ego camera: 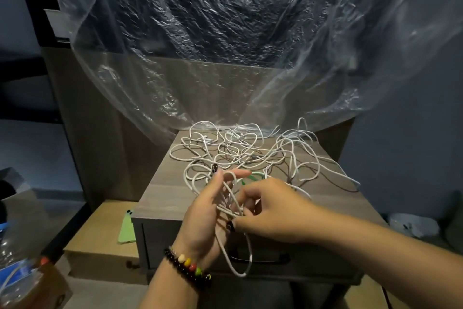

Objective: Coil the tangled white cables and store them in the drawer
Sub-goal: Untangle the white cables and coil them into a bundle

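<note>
A tangle of white cables [240, 150] lies spread over the top of a grey wooden cabinet [165, 198]. My left hand [205, 218], with a beaded bracelet at the wrist, is held up over the cabinet's front edge with fingers fairly straight and loops of white cable wound round them. My right hand [268, 211] pinches that cable beside the left palm. A loop of the cable [240, 268] hangs down in front of the drawer [155, 246], which is closed and has a dark handle [265, 259]. A short green piece shows among the cables behind my fingers.
Crinkled clear plastic sheeting [225, 33] hangs behind the cabinet and touches its back edge. A green phone [126, 228] lies on a cardboard box [100, 241] to the left. A plastic bottle [17, 266] stands at the lower left. A pale object lies on the floor at right.
</note>
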Demonstrator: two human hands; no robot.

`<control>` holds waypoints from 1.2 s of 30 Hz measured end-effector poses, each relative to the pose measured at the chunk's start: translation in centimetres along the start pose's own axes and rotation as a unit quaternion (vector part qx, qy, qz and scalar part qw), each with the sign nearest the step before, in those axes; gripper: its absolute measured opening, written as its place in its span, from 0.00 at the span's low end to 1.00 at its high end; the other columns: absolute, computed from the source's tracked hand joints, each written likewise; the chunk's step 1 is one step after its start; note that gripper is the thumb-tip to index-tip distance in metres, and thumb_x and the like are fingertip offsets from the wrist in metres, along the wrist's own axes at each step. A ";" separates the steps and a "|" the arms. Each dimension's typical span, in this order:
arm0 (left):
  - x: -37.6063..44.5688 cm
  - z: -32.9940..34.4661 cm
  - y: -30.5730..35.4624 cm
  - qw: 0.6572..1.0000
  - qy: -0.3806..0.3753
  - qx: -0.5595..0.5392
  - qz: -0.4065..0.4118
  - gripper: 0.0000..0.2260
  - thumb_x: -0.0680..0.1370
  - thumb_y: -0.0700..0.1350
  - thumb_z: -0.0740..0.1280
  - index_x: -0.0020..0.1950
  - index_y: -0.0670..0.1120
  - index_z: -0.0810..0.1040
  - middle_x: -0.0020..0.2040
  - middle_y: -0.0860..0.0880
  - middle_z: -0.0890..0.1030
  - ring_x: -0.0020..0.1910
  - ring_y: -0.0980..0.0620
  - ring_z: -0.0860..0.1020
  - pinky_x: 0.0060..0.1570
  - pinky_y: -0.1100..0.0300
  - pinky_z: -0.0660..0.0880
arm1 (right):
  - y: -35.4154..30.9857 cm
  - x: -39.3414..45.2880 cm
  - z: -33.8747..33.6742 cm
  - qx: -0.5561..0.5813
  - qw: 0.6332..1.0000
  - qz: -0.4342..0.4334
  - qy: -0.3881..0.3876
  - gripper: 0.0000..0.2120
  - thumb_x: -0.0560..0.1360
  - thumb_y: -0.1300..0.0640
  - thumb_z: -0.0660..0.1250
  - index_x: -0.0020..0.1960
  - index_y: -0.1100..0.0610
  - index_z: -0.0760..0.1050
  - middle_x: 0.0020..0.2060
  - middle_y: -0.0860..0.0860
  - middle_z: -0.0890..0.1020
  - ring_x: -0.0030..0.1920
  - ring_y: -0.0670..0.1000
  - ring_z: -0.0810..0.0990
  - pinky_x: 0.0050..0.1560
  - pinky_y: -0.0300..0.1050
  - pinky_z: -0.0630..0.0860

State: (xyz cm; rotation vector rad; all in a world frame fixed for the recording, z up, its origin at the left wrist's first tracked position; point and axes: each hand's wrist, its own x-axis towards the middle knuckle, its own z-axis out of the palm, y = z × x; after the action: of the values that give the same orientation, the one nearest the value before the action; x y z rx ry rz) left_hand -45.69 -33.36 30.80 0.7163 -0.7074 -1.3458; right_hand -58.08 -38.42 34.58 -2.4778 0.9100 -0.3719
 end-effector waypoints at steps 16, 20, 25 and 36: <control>1.8 -4.6 2.5 0.988 0.000 0.142 0.057 0.22 0.73 0.65 0.53 0.65 0.66 0.73 0.70 0.50 0.72 0.67 0.50 0.73 0.66 0.50 0.69 | -1.1 6.5 2.0 0.069 0.996 -0.064 -0.010 0.04 0.74 0.58 0.72 0.46 0.57 0.79 0.33 0.54 0.76 0.32 0.45 0.69 0.37 0.46 0.70; 1.9 -4.7 2.3 0.986 0.051 0.138 0.075 0.29 0.69 0.70 0.58 0.68 0.64 0.70 0.70 0.51 0.73 0.68 0.52 0.71 0.67 0.49 0.67 | -1.7 7.7 0.1 -0.020 0.997 -0.058 -0.036 0.06 0.75 0.58 0.69 0.43 0.60 0.77 0.31 0.53 0.75 0.30 0.45 0.68 0.33 0.41 0.66; 1.4 -4.6 2.0 0.983 0.089 0.141 0.071 0.22 0.74 0.63 0.58 0.68 0.65 0.68 0.71 0.56 0.70 0.69 0.54 0.69 0.71 0.49 0.61 | -1.2 12.1 -8.5 -0.077 0.990 -0.015 0.116 0.09 0.73 0.59 0.69 0.35 0.52 0.76 0.27 0.46 0.76 0.28 0.44 0.72 0.32 0.42 0.71; 3.8 -4.6 0.2 0.967 0.137 0.211 0.038 0.13 0.79 0.47 0.61 0.60 0.61 0.79 0.55 0.56 0.83 0.54 0.56 0.80 0.55 0.56 0.75 | 8.5 24.4 -9.8 -0.263 0.942 0.142 0.153 0.04 0.71 0.61 0.67 0.40 0.59 0.72 0.37 0.58 0.76 0.39 0.59 0.76 0.38 0.46 0.70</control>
State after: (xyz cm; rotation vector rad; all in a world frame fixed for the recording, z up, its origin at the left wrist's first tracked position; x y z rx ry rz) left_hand -41.58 -36.90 28.34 1.1785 -0.7980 -1.0056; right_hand -48.44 -63.64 40.70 -2.7377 1.6607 -0.4694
